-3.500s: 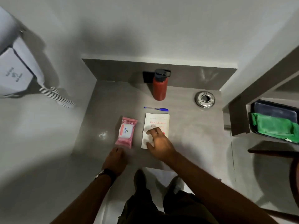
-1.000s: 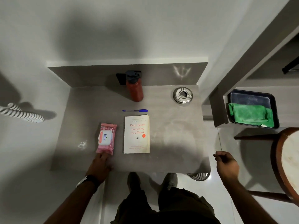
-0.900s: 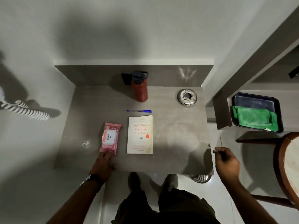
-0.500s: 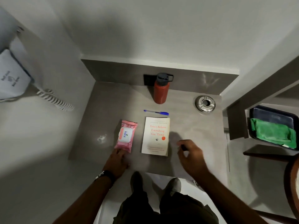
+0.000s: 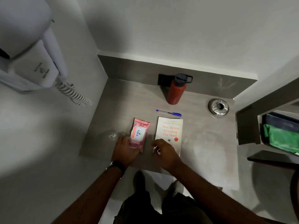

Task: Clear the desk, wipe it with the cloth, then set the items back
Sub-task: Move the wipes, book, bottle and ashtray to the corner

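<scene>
A grey desk (image 5: 203,143) carries a pink wipes pack (image 5: 139,132), a white book (image 5: 170,129), a blue pen (image 5: 169,113), a red bottle (image 5: 175,92) with a dark lid, and a metal ashtray (image 5: 218,108). My left hand (image 5: 124,150) grips the near end of the wipes pack, fingers over its lower left part. Fingers curled, my right hand (image 5: 164,153) closes on the book's near left corner. A green cloth (image 5: 282,140) lies in a dark tray (image 5: 281,120) on a shelf at the right.
A white smudge (image 5: 113,135) marks the desk left of the wipes pack. A wall-mounted white unit with a coiled cord (image 5: 30,67) hangs at the left. Walls enclose the desk at back and left. My legs stand at the desk's near edge.
My right hand swung in from beyond the desk's right edge to the book's near corner. My left hand slid from the desk edge up onto the wipes pack.
</scene>
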